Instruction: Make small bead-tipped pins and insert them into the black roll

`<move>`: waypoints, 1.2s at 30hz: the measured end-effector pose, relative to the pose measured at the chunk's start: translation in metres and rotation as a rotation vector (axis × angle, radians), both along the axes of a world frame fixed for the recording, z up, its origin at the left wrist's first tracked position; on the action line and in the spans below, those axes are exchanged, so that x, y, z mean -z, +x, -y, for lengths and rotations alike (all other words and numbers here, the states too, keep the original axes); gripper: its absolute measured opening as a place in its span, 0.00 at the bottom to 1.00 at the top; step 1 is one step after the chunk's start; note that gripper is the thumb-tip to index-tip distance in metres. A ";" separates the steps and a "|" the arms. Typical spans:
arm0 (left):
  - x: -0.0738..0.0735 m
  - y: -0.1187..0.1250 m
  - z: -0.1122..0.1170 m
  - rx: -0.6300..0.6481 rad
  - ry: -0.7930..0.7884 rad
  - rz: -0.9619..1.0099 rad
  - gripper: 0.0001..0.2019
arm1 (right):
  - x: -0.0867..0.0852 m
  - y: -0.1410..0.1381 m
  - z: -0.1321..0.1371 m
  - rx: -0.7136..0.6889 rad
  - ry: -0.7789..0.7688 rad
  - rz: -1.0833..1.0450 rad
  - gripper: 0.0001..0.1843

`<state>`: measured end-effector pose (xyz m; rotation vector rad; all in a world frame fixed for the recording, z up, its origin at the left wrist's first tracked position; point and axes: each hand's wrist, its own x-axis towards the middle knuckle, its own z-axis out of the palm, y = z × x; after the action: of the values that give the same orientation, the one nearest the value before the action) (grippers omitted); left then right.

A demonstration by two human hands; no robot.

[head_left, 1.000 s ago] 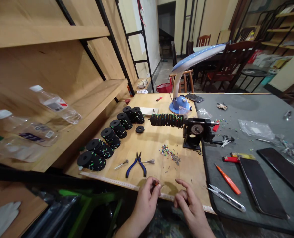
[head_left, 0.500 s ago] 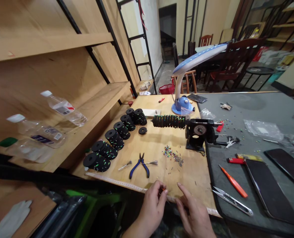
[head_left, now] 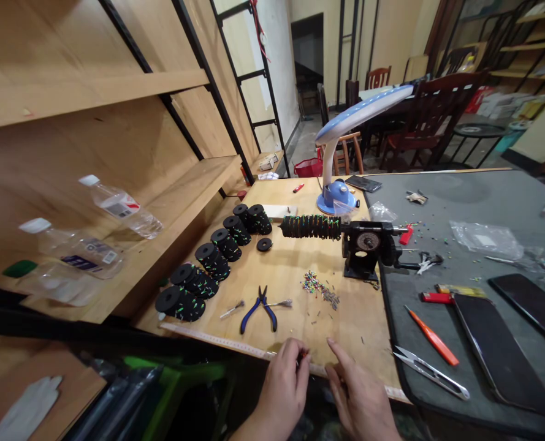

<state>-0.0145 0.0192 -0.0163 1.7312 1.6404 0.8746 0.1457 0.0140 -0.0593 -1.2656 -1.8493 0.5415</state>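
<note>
My left hand (head_left: 285, 383) is closed at the table's front edge, thumb and forefinger pinching a small orange-red piece (head_left: 303, 353) mostly hidden by the fingers. Just to its right, my right hand (head_left: 360, 392) has its forefinger stretched forward, while the thumb and other fingers are drawn together. Whatever they hold is too small or hidden to make out. Ahead of both hands lies a pile of tiny coloured beads (head_left: 312, 282) beside small grey metal pieces (head_left: 330, 299). Blue-handled pliers (head_left: 259, 311) rest open to the left. Beyond stands a black hand-cranked winder (head_left: 365, 245) carrying black discs (head_left: 311, 226) wound with coloured line.
Several stacks of black foam spools (head_left: 212, 260) line the table's left side. A blue desk lamp (head_left: 335, 195) stands at the back. On the grey mat (head_left: 442, 257) at right are thread snips (head_left: 431, 372), an orange-handled tool (head_left: 432, 335) and phones (head_left: 497, 349). Bottles (head_left: 120, 205) occupy the left shelf.
My hands keep nearly the same place and pose; the left fingers have shifted slightly around the orange-red piece. The camera view has tilted a little. Nothing on the table has moved.
</note>
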 end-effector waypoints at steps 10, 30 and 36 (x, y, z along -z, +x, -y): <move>0.001 0.000 0.001 0.059 0.062 -0.158 0.07 | 0.008 0.005 -0.007 -0.057 0.163 0.066 0.25; -0.006 0.002 0.001 0.162 0.122 -0.175 0.08 | -0.006 0.002 -0.012 -0.176 -0.119 -0.043 0.19; -0.002 0.001 0.002 0.203 0.166 -0.135 0.08 | -0.015 -0.002 -0.015 -0.208 -0.436 -0.249 0.14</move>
<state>-0.0133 0.0170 -0.0138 2.0696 1.4768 0.8321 0.1436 0.0293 -0.0441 -1.2141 -1.7132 1.2114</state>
